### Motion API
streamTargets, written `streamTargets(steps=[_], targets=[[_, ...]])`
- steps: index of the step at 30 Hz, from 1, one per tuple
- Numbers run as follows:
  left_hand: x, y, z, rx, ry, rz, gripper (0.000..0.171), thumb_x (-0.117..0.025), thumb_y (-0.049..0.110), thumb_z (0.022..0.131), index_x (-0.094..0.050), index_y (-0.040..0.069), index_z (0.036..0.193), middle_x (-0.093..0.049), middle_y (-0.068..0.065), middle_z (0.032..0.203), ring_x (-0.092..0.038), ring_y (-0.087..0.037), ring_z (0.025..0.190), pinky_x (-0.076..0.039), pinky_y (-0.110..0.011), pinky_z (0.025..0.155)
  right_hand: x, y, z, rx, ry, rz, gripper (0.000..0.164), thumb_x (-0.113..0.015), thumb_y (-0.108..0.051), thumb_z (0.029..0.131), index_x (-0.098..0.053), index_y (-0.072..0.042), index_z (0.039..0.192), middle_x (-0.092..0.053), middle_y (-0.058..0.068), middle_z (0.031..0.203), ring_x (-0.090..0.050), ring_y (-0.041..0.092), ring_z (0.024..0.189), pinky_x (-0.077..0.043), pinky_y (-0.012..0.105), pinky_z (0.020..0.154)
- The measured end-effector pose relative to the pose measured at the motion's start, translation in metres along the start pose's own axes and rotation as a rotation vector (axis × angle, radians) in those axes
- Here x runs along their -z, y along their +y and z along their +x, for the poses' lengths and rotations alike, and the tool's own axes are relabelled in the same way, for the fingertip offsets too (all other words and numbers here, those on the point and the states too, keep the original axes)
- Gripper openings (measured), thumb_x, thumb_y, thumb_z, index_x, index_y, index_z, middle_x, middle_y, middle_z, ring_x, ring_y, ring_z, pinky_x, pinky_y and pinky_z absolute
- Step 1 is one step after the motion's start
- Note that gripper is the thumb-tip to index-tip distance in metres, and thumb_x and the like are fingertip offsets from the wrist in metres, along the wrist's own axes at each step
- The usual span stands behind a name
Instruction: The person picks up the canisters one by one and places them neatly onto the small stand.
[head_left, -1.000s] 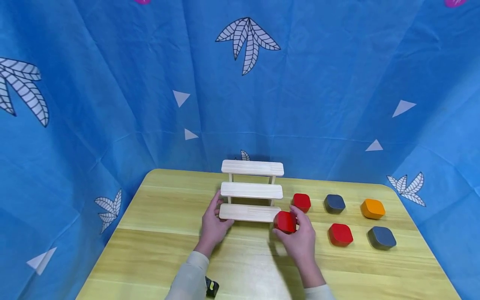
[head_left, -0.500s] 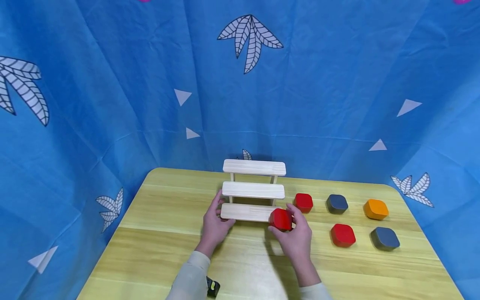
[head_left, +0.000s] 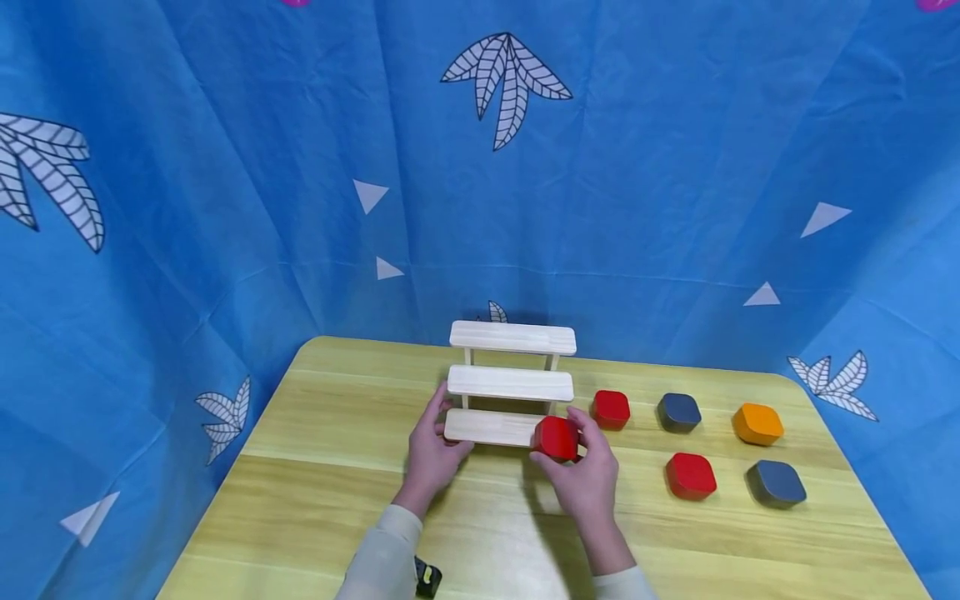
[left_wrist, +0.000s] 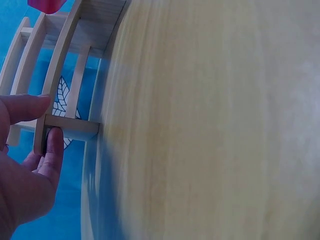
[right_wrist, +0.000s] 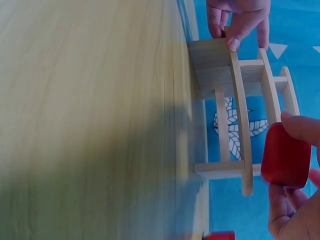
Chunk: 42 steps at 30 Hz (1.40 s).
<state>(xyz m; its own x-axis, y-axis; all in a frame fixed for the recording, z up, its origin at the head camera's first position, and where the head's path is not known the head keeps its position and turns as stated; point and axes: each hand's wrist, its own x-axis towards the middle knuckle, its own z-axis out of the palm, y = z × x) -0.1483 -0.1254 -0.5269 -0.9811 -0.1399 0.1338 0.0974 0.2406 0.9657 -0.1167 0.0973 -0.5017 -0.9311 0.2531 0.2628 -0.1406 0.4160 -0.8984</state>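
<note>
A pale wooden three-step display stand stands at the back middle of the table. My left hand grips the left end of its lowest step; in the left wrist view the thumb lies on one side of the board and fingers on the other. My right hand pinches a red rounded-square block between thumb and fingers. That block is over the right end of the lowest step, and in the right wrist view a narrow gap shows between block and board.
Right of the stand lie two more red blocks, two dark blue-grey blocks and an orange block. A small black object sits by the left sleeve. A blue patterned cloth hangs behind the table.
My right hand has carried the red block leftward, from the stand's right edge to over the lowest step's right end. My left hand keeps its grip. The head view has shifted slightly.
</note>
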Motion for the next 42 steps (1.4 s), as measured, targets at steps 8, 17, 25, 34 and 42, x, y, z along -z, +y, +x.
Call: streamTargets(steps=[8,17,25,34,42], targets=[[-0.001,-0.002,0.001,0.000,-0.003,-0.020,0.112,-0.076,-0.024,0.068,-0.034,0.029,0.157,-0.051,-0.014,0.138,-0.062,-0.026,0.094,-0.058,-0.031,0.071,-0.005,0.000,0.001,0.015,0.003,0.004,0.082,-0.096,-0.005,0.061,-0.059,-0.012,0.134,-0.062,0.011,0.123,-0.060,0.031,0.103,-0.059,0.048,0.075],[0.000,-0.003,0.001,-0.017,-0.013,-0.034,0.107,-0.075,-0.023,0.069,-0.033,0.019,0.158,-0.051,-0.016,0.138,-0.063,-0.026,0.093,-0.058,-0.031,0.071,-0.012,-0.007,0.004,0.042,-0.020,-0.002,0.080,-0.096,-0.005,0.062,-0.060,-0.013,0.133,-0.062,0.008,0.124,-0.060,0.029,0.104,-0.058,0.046,0.079],[0.001,-0.004,0.001,-0.018,-0.016,-0.042,0.105,-0.075,-0.023,0.069,-0.033,0.015,0.157,-0.051,-0.017,0.139,-0.064,-0.025,0.089,-0.058,-0.030,0.070,-0.016,-0.007,0.005,0.055,-0.042,-0.026,0.080,-0.096,-0.007,0.062,-0.059,-0.011,0.134,-0.062,0.008,0.125,-0.060,0.029,0.106,-0.057,0.047,0.082],[0.002,-0.005,0.002,-0.015,-0.011,-0.027,0.105,-0.076,-0.023,0.069,-0.034,0.015,0.157,-0.052,-0.016,0.139,-0.064,-0.025,0.089,-0.058,-0.030,0.070,-0.022,-0.009,0.006,0.082,-0.052,-0.031,0.078,-0.096,-0.006,0.062,-0.061,-0.010,0.132,-0.064,0.008,0.122,-0.061,0.027,0.103,-0.057,0.043,0.083],[0.002,-0.004,0.001,-0.005,-0.013,-0.007,0.105,-0.077,-0.021,0.069,-0.034,0.017,0.157,-0.052,-0.014,0.138,-0.064,-0.025,0.093,-0.058,-0.029,0.070,-0.028,-0.009,0.006,0.060,-0.074,-0.043,0.080,-0.096,-0.007,0.062,-0.060,-0.012,0.133,-0.063,0.007,0.124,-0.060,0.027,0.105,-0.056,0.043,0.085]])
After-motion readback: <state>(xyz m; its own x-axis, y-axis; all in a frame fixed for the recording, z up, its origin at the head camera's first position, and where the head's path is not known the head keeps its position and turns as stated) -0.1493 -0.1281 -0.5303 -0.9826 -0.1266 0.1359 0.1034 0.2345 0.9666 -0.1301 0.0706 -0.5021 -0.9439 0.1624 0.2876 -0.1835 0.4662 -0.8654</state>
